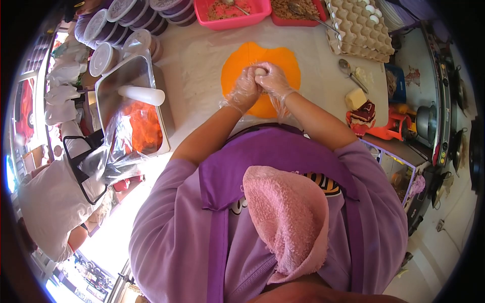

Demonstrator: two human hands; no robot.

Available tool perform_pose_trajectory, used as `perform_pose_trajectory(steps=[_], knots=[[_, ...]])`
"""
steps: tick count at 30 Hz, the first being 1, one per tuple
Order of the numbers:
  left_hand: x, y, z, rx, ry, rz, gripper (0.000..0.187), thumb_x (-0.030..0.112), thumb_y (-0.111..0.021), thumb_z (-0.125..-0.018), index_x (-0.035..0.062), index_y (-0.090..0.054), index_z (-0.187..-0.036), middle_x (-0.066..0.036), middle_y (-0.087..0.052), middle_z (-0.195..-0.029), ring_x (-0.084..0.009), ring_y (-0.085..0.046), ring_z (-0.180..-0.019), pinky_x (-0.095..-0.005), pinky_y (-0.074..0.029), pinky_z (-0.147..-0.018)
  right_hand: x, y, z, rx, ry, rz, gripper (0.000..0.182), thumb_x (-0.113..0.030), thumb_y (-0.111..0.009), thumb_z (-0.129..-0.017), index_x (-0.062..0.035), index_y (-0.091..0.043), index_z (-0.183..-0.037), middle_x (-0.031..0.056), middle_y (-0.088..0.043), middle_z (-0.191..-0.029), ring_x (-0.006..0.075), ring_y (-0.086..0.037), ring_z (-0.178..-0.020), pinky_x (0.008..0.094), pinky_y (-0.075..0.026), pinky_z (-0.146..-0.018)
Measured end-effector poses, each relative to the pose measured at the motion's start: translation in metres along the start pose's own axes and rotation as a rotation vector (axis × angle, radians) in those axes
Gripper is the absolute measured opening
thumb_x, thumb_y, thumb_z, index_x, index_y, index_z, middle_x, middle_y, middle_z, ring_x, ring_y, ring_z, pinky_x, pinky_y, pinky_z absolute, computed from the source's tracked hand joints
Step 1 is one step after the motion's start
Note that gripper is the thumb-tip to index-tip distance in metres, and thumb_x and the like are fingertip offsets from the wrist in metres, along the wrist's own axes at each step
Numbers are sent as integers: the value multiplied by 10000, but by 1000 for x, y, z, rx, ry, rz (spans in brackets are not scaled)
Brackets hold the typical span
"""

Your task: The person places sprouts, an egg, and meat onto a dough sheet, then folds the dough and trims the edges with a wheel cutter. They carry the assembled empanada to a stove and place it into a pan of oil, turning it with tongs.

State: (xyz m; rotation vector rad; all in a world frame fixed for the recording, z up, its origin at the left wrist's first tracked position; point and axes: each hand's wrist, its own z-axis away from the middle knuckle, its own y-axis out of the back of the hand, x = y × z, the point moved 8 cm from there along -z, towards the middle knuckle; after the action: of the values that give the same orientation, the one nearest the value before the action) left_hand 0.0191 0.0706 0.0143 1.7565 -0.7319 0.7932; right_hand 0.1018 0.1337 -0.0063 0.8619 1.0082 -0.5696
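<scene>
My left hand (pixel 242 91) and my right hand (pixel 279 82), both in clear plastic gloves, are brought together above a flat orange sheet of dough (pixel 286 59). Between their closed fingers shows the pale, rounded top of an egg (pixel 260 71). Both hands are wrapped around it, and its lower part is hidden by the fingers. The dough sheet lies on a plastic-covered table (pixel 194 70), its outline uneven along the far edge.
At left, a metal tray (pixel 166 132) holds orange dough (pixel 141 126) under plastic, with a white rolling pin (pixel 144 95) across it. Stacked lidded tubs (pixel 98 25), a pink basin (pixel 232 22) and egg trays (pixel 356 30) line the back. A spoon (pixel 353 76) and yellow block (pixel 356 99) lie right.
</scene>
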Motion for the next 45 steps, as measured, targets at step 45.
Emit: perform_pose_trajectory(steps=[45], knots=[[13, 16, -10, -127, 109, 16, 339, 154, -514, -905, 22, -499, -1216, -226, -586, -1085, -382, -574, -1002, -418, -475, -845, 3, 2, -3, -209, 54, -379, 449, -10, -617, -777, 57, -540, -1214, 85, -608, -1036, 128, -593, -907, 246, -482, -830]])
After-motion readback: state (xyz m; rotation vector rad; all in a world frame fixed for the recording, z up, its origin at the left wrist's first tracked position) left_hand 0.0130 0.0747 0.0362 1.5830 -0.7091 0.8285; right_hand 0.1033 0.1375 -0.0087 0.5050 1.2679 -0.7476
